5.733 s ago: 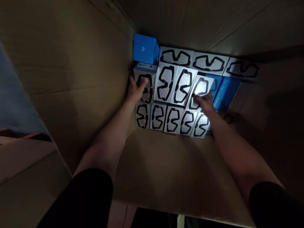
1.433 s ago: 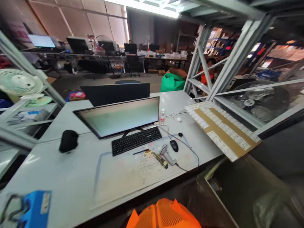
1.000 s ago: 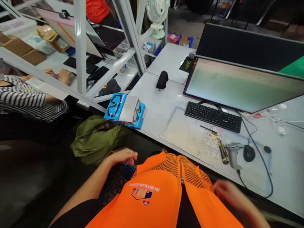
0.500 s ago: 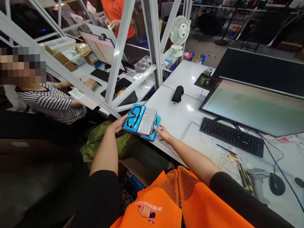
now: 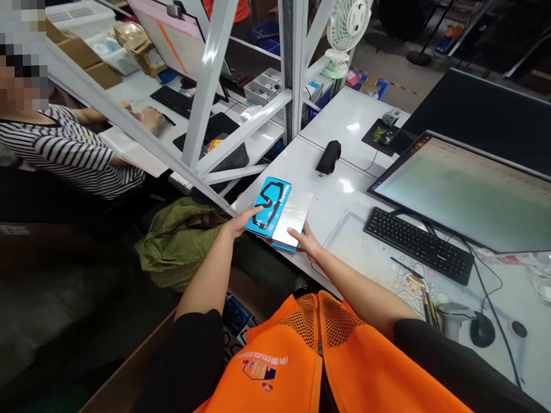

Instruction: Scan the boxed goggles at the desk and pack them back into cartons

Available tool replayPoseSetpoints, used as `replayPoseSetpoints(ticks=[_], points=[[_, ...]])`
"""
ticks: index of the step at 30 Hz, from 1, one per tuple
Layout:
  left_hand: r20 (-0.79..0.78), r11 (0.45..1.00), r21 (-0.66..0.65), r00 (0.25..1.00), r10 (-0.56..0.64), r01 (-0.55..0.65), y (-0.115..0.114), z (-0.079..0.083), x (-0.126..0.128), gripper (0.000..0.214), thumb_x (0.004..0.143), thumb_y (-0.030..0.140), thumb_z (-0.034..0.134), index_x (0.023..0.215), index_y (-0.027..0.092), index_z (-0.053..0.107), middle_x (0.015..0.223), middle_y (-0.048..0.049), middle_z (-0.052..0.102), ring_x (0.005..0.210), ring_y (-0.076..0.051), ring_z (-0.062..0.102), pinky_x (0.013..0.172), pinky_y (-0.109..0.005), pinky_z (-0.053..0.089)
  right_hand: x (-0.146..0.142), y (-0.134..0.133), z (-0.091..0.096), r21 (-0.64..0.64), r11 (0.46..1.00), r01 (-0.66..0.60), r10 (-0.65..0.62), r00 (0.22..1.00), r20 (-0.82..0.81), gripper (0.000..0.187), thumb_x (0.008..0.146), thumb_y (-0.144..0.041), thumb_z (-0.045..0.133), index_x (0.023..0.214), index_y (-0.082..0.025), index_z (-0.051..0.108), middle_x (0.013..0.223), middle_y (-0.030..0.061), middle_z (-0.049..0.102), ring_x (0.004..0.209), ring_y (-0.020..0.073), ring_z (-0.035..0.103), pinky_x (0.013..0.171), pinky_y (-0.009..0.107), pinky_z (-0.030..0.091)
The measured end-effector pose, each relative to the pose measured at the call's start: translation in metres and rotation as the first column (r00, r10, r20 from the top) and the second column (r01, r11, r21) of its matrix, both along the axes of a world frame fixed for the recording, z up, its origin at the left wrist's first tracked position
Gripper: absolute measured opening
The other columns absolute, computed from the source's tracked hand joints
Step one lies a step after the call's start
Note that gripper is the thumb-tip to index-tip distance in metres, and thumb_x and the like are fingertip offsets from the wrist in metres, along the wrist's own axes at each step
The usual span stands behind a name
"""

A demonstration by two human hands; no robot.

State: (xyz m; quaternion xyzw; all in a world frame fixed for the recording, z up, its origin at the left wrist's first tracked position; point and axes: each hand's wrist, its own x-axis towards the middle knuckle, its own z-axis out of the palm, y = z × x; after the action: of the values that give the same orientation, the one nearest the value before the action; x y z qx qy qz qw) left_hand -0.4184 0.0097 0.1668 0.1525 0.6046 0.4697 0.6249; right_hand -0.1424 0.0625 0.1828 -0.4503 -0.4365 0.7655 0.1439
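The thumb of the left hand (image 5: 240,223) lies over the left edge of a blue box (image 5: 270,205), its tip on the printed top face, while the other fingers go out of sight at the side; the hand is grasping that box. The right hand (image 5: 307,243) grips from the opposite side, thumb on the top of a silver-white box (image 5: 296,215) and at least one finger raised along its right side. The two boxes sit side by side between the palms, a lower blue box (image 5: 283,248) showing under the silver-white one, all at the near left corner of the white desk (image 5: 315,193); whether they bear on the desk or are lifted, I cannot tell. Both wrists are nearly straight. The bare forearms slant inward to meet at the boxes, the left rising steeply, the right reaching across at a flatter angle over the desk's near edge, and both upper arms are in black sleeves. Between them is an orange vest (image 5: 281,363). Below the left forearm an open carton (image 5: 127,362) holds more boxes, partly hidden; an olive-green cloth (image 5: 177,240) lies left of that arm. Beyond the right arm is a keyboard (image 5: 419,243).
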Motion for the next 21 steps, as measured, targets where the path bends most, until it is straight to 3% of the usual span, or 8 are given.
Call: replayPoseSetpoints(ticks=[5, 8, 11, 15, 17, 19, 21], points=[[0.064, 0.977, 0.159, 0.986, -0.154, 0.142, -0.001, 0.005, 0.09, 0.073, 0.088, 0.054, 0.087, 0.153, 0.029, 0.066, 0.153, -0.011, 0.07, 0.135, -0.037, 0.071, 0.114, -0.051, 0.061, 0.091, -0.007, 0.013, 0.106, 0.979, 0.176, -0.178, 0.984, 0.006, 0.112, 0.08, -0.061, 0.088, 0.173, -0.035, 0.031, 0.167, 0.0089, 0.055, 0.151, 0.0365, 0.054, 0.123, 0.061, 0.05], [0.1, 0.975, 0.144, 0.978, -0.182, 0.167, 0.005, 0.001, 0.139, 0.072, 0.091, 0.058, 0.082, 0.155, 0.03, 0.064, 0.156, -0.0106, 0.068, 0.139, -0.037, 0.069, 0.116, -0.051, 0.059, 0.133, -0.012, 0.012, 0.125, 0.962, 0.242, -0.248, 0.968, 0.031, 0.116, 0.077, -0.056, 0.09, 0.173, -0.031, 0.03, 0.169, 0.0096, 0.052, 0.154, 0.034, 0.052, 0.129, 0.057, 0.044], [0.115, 0.98, 0.1, 0.977, -0.182, 0.171, 0.008, -0.006, 0.172, 0.072, 0.089, 0.056, 0.085, 0.153, 0.029, 0.065, 0.151, -0.0114, 0.071, 0.137, -0.037, 0.07, 0.113, -0.049, 0.06, 0.162, -0.02, 0.011, 0.106, 0.947, 0.303, -0.309, 0.95, 0.05, 0.113, 0.076, -0.055, 0.089, 0.171, -0.028, 0.034, 0.168, 0.011, 0.054, 0.152, 0.0342, 0.054, 0.13, 0.055, 0.042], [0.2, 0.982, 0.11, 0.965, -0.171, 0.152, 0.006, -0.012, 0.186, 0.074, 0.09, 0.058, 0.081, 0.152, 0.022, 0.065, 0.142, -0.0142, 0.076, 0.131, -0.037, 0.073, 0.11, -0.049, 0.062, 0.199, -0.034, 0.014, 0.202, 0.921, 0.334, -0.349, 0.936, 0.046, 0.11, 0.079, -0.058, 0.086, 0.172, -0.028, 0.035, 0.17, 0.0104, 0.051, 0.152, 0.0349, 0.053, 0.128, 0.054, 0.043], [0.226, 0.986, 0.101, 0.962, -0.153, 0.133, 0.004, -0.012, 0.184, 0.072, 0.091, 0.058, 0.079, 0.15, 0.018, 0.066, 0.136, -0.0145, 0.079, 0.128, -0.036, 0.075, 0.109, -0.048, 0.063, 0.223, -0.038, 0.014, 0.272, 0.909, 0.316, -0.363, 0.921, 0.144, 0.112, 0.082, -0.06, 0.082, 0.175, -0.026, 0.03, 0.171, 0.0125, 0.05, 0.152, 0.0357, 0.052, 0.125, 0.053, 0.045], [0.214, 0.989, 0.092, 0.968, -0.131, 0.114, 0.002, -0.011, 0.18, 0.07, 0.092, 0.056, 0.078, 0.149, 0.017, 0.066, 0.13, -0.0138, 0.082, 0.126, -0.036, 0.076, 0.108, -0.047, 0.063, 0.246, -0.041, 0.012, 0.35, 0.895, 0.275, -0.399, 0.845, 0.357, 0.112, 0.085, -0.06, 0.075, 0.177, -0.022, 0.024, 0.171, 0.0173, 0.047, 0.153, 0.0377, 0.049, 0.124, 0.053, 0.044], [0.197, 0.99, 0.086, 0.972, -0.126, 0.111, -0.001, -0.01, 0.176, 0.069, 0.092, 0.054, 0.078, 0.149, 0.017, 0.066, 0.128, -0.0133, 0.082, 0.127, -0.037, 0.075, 0.109, -0.048, 0.063, 0.263, -0.042, 0.009, 0.398, 0.896, 0.197, -0.416, 0.686, 0.597, 0.111, 0.087, -0.06, 0.07, 0.177, -0.019, 0.022, 0.169, 0.0227, 0.044, 0.153, 0.0407, 0.047, 0.125, 0.054, 0.04]])
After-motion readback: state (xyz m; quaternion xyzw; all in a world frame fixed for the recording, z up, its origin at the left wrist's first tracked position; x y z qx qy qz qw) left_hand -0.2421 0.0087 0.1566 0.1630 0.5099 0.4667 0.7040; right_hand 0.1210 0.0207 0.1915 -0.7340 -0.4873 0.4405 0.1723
